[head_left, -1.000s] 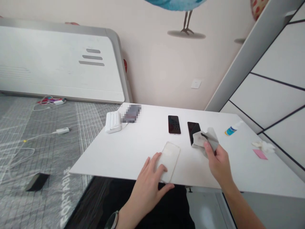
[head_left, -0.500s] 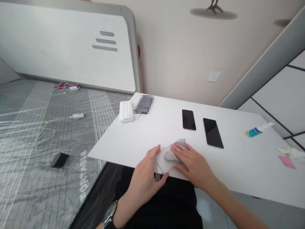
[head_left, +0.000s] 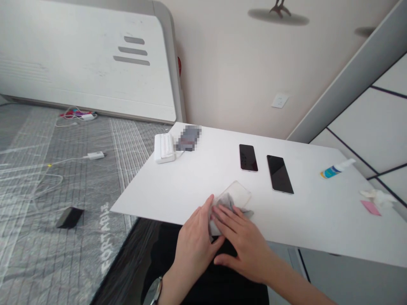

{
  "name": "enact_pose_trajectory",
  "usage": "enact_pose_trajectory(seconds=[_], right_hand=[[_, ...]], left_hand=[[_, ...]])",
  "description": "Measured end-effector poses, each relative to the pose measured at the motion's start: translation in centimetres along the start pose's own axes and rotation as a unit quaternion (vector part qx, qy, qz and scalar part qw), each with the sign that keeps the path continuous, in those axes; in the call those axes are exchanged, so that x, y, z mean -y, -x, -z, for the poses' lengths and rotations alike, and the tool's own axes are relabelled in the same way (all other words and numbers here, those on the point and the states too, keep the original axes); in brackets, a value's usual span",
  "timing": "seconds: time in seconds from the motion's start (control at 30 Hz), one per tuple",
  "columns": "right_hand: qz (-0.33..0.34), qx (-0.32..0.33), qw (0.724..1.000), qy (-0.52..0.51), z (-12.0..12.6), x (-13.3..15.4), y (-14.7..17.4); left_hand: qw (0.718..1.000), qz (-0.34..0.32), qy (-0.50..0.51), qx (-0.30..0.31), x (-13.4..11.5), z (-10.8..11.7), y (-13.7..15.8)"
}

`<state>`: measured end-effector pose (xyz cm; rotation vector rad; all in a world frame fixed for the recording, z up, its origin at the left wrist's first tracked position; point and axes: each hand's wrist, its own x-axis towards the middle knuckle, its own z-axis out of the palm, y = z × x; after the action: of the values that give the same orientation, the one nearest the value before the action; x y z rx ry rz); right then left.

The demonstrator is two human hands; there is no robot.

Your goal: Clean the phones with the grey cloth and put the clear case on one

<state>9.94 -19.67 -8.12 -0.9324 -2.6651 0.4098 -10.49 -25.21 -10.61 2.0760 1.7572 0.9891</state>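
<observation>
A clear phone case (head_left: 241,191) lies on the white table at its front edge, its far end showing beyond my fingers. My left hand (head_left: 194,241) is closed on the near left side of the case, thumb at the near edge and fingers along the side. Under the fingers of my right hand (head_left: 243,239), a crumpled grey cloth (head_left: 227,199) is pressed onto the case. My right thumb sticks out past the table edge. The near part of the case is mostly covered by the cloth and my hands.
Beyond my hands lie a smaller black phone (head_left: 248,158) and a larger one (head_left: 280,174). At right are a spray bottle (head_left: 337,169), a pink piece (head_left: 370,208) and crumpled white tissue (head_left: 380,198). A white power bank (head_left: 164,148) sits at back left, beside a bed (head_left: 38,190).
My right hand has slid the cloth toward me and left along the case, uncovering the case's far end. My left hand stays at the case's side. The view has shifted slightly.
</observation>
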Motion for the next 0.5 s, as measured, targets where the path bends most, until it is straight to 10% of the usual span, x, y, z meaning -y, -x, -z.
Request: enact_pose_trajectory(seconds=[0.17, 0.33, 0.5], right_hand=[[-0.083, -0.029, 0.995, 0.044, 0.5, -0.1, 0.0], [0.01, 0.025, 0.999, -0.025, 0.8, 0.0, -0.3], [-0.094, -0.05, 0.993, 0.048, 0.1, -0.2, -0.5]], left_hand=[[0.999, -0.023, -0.027, 0.032, 0.0, 0.7, -0.6], [0.994, -0.057, -0.061, 0.071, 1.0, 1.4, -1.6], [0.992, -0.078, -0.089, 0.053, 1.2, 0.8, -1.7]])
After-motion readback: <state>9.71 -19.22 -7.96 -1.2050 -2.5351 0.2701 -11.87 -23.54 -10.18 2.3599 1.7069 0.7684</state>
